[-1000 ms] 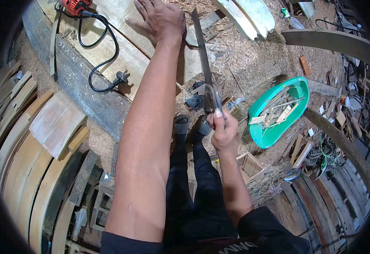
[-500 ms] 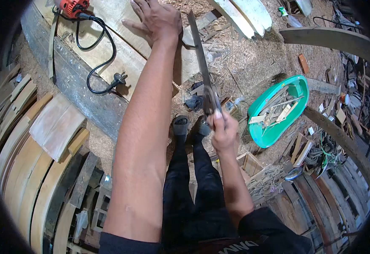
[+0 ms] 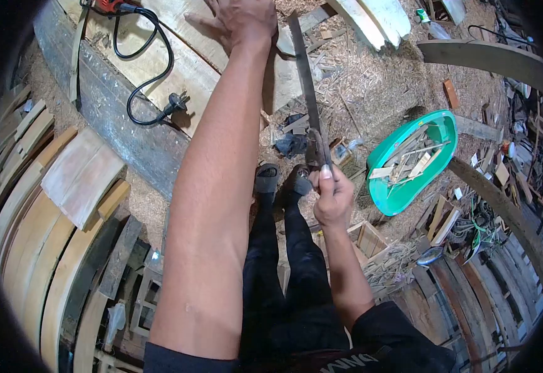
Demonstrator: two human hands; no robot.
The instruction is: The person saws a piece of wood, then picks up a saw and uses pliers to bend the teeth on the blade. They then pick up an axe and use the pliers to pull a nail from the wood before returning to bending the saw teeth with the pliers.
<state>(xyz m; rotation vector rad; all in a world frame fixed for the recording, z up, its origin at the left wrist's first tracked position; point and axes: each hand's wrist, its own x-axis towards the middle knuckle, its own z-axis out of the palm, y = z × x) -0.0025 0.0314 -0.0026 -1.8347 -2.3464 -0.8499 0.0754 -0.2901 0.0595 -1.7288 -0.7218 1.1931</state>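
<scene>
My right hand [image 3: 335,198] is wrapped round the handle of a handsaw [image 3: 307,84], with the thumb lying along the top of it. The long dark blade points up the view, passing close by the end of a pale wooden board [image 3: 286,84]. At the top, my left hand [image 3: 245,20] lies on the board with its fingers spread and nothing in them. Its outermost fingertips are cut off by the view's edge. A gap separates this board from another pale plank [image 3: 187,76] on its left.
A red power tool [image 3: 109,5] lies on the planks; its black cord ends in a plug [image 3: 174,104]. To the right, a green tub [image 3: 402,199] holds wood offcuts. Curved timbers [image 3: 51,261] are stacked at left. Sawdust [image 3: 377,93] and scraps cover the floor around my feet.
The saw and my right hand have shifted slightly down and right. My left hand stays on the board. The whole view has shifted a little, with the power tool now further up.
</scene>
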